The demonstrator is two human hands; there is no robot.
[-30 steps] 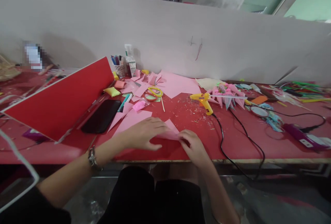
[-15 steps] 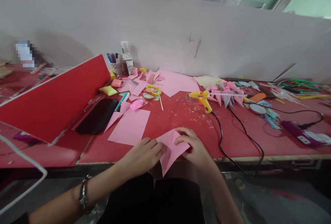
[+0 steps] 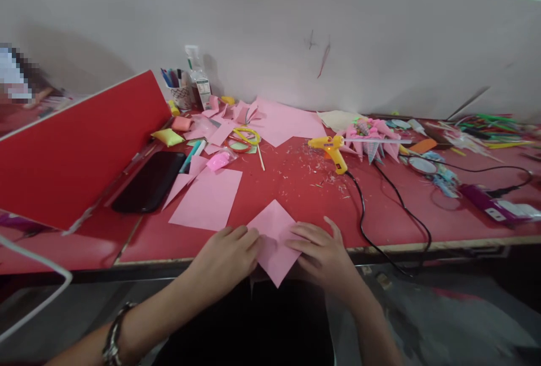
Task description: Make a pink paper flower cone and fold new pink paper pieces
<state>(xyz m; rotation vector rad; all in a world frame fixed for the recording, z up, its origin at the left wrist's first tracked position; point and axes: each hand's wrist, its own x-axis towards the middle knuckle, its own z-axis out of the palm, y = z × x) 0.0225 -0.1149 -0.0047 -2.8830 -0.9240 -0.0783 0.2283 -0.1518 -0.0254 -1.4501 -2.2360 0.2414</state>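
A square of pink paper [image 3: 275,242] with crease lines lies turned like a diamond at the table's front edge, one corner jutting over it. My left hand [image 3: 236,253], a beaded bracelet on its wrist, pinches the paper's left corner with curled fingers. On the right side, my right hand [image 3: 316,250] rests with its fingers spread over the paper's right corner. Another pink sheet [image 3: 208,198] lies flat to the left, beyond my left hand. A yellow glue gun [image 3: 333,152] with a black cord lies farther back on the right.
On the red table [image 3: 270,180] are a black phone [image 3: 150,182], a leaning red board [image 3: 84,149], a pen cup [image 3: 181,97], a bottle [image 3: 199,84], pink scraps, a pink paper flower [image 3: 372,139], a purple power strip [image 3: 486,204] and wood shavings.
The pink paper, bent upward earlier, now lies opened nearly flat. My right hand's fingers have spread out over it. The camera view has tilted downward slightly.
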